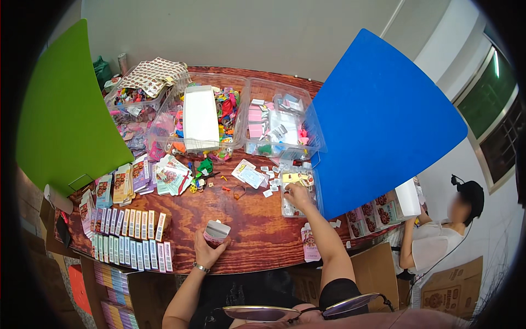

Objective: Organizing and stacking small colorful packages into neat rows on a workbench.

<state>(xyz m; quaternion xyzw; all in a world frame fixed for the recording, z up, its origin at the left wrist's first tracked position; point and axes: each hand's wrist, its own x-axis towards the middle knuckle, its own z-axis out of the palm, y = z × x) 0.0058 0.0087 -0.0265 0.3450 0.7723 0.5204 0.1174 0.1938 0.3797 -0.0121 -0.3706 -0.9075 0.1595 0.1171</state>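
My left hand (207,252) has its fingers wrapped about a small open pink-and-white carton (216,232), standing upright on the wooden bench (257,230) just ahead of me. My right hand (299,195) reaches well forward, its fingers curled down into a shallow clear tray (290,207) of small cards; whether they have pinched anything I cannot tell. To do this well, I judge I should keep the carton steady with its mouth up. At my left, narrow striped boxes (131,241) stand in rows, with fanned colourful card packs (137,181) beyond. Farther back sit clear bins of bright toys (219,118), a white oblong box (200,118) across one, between a green lid (66,109) and a blue lid (378,115).
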